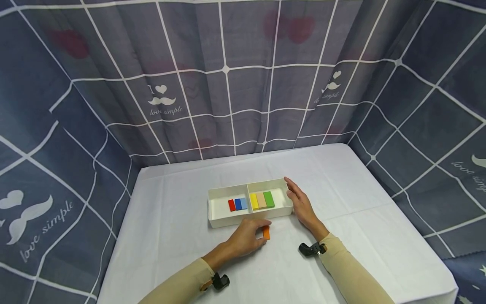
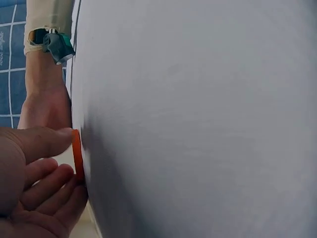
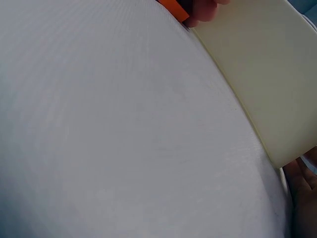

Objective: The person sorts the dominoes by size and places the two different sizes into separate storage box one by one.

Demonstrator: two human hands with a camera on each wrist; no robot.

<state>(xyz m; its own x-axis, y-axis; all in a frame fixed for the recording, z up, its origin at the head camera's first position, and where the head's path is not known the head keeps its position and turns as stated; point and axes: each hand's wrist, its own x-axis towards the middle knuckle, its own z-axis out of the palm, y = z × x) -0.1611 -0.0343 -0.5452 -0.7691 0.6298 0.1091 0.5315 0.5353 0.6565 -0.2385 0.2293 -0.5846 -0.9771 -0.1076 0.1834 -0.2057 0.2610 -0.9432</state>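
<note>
In the head view a white two-compartment box stands on the table. My left hand is just in front of it, pinching a small orange block between thumb and fingers. The left wrist view shows that block edge-on, close to the cloth. My right hand rests against the box's right end, its fingers lying along that wall. Inside the left compartment are a red block, a dark blue block and a light blue block. The right compartment holds yellow, tan and green blocks.
A white cloth covers the table. Dark grid-patterned curtains hang behind it and on both sides. Each wrist carries a small black camera.
</note>
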